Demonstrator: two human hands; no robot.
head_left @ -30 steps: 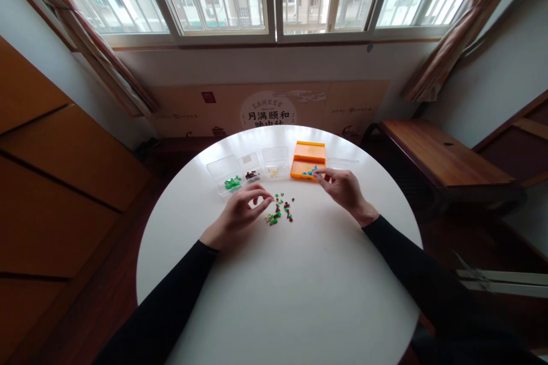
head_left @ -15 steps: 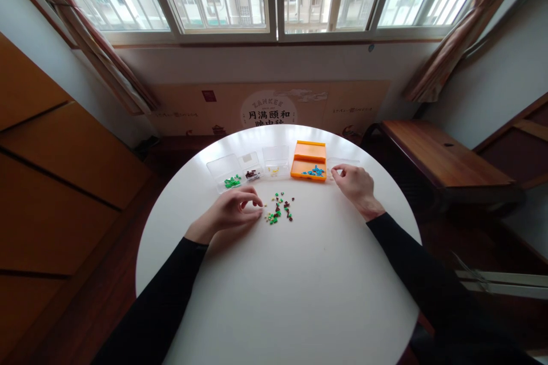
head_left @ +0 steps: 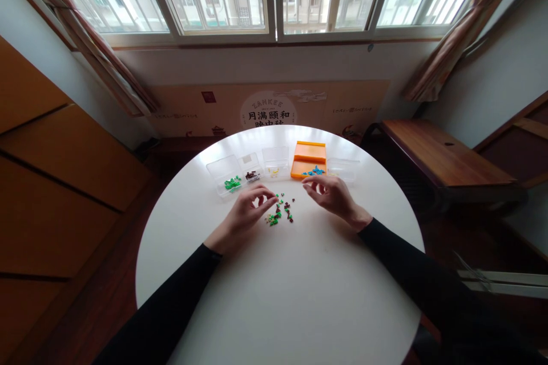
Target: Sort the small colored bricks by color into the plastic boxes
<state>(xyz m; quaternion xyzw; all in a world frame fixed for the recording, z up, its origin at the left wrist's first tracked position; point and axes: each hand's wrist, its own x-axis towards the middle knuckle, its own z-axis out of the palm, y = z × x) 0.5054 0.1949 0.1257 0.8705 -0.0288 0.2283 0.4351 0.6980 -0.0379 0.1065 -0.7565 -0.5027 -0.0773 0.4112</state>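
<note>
Left hand: the left hand (head_left: 246,211) rests on the white surface (head_left: 282,291), just left of the little pile of bits (head_left: 280,209). Its thumb and first finger are curled close together in a narrow grip. I cannot tell if a bit is between them.

Right hand: the right hand (head_left: 331,194) hangs over the surface just right of the pile. Its fingers are bent and loosely spread, a wide grip with nothing in it that I can see.

What changed: half a second ago the right hand was far out by the clear box at the right end (head_left: 342,168). Now it has come back in, near the pile. The left hand has slid a bit closer to the pile too.

What that means: it looks like one bit got put away and the hands are back at the pile for more.

The pile: small green, dark and yellow bits lie loose between the two hands.

The boxes: behind the pile stand a clear box with green bits (head_left: 226,175), one with dark bits (head_left: 251,168), one with yellow bits (head_left: 275,162), and an orange box (head_left: 308,159) with blue bits.
</note>
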